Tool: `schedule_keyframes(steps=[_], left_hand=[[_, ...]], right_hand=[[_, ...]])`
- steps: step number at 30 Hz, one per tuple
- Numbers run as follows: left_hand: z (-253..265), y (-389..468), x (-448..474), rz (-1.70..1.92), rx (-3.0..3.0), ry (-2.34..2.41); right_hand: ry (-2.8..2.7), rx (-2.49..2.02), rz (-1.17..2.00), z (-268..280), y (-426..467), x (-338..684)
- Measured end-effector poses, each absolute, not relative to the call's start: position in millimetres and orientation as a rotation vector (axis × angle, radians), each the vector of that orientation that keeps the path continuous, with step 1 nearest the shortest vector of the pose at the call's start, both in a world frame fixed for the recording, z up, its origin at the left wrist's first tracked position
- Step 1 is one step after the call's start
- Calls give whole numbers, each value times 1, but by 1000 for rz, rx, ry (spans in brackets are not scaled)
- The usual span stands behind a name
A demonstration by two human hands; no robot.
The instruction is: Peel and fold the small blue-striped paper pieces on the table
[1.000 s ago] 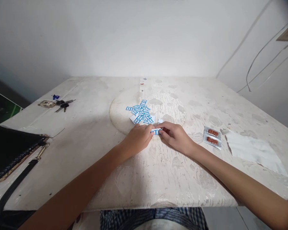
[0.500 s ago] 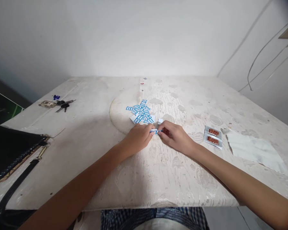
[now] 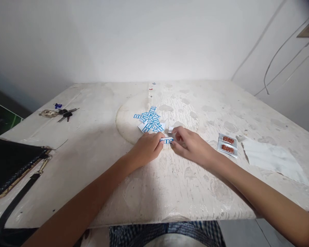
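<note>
At the bottom centre of the frame, nearest me, I see blue-and-white checked fabric [image 3: 144, 236] below the edge of the pale, blotched surface [image 3: 170, 188]. The black bag [image 3: 12, 168] with its dark strap fills the lower left. At the centre, I have the left hand [image 3: 145, 149] with fingers closed on the left end of a small white strip printed with blue boxes [image 3: 167, 141]. The right hand [image 3: 195, 145] has thumb and index finger parted at the strip's right end; I can't tell whether they touch it. Right of centre lie a silver blister pack with two red-brown pieces [image 3: 227, 145] and a flat white sheet [image 3: 273, 157]. Just beyond the hands are a small white scrap [image 3: 170, 130] and a heap of blue-outlined white pieces [image 3: 151, 120]. Farther off, left of frame, sit dark keys [image 3: 65, 113] near a small blue object [image 3: 58, 106]; behind stands the white wall [image 3: 144, 41].
</note>
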State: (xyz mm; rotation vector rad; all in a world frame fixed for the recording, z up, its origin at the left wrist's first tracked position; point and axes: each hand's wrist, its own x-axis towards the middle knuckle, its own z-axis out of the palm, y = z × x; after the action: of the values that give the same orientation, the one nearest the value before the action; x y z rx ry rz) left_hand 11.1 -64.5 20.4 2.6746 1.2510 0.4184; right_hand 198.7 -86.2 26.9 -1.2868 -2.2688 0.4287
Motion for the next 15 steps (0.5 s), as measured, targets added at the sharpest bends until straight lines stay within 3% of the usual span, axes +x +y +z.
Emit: schedule_keyframes(steps=[6, 15], left_hand=[[20, -65, 11, 422, 2663, 1246], [19, -65, 12, 418, 2699, 1248]], right_hand=[[-2340, -1223, 161, 20, -95, 191], [-2081, -1157, 720, 3, -108, 181]])
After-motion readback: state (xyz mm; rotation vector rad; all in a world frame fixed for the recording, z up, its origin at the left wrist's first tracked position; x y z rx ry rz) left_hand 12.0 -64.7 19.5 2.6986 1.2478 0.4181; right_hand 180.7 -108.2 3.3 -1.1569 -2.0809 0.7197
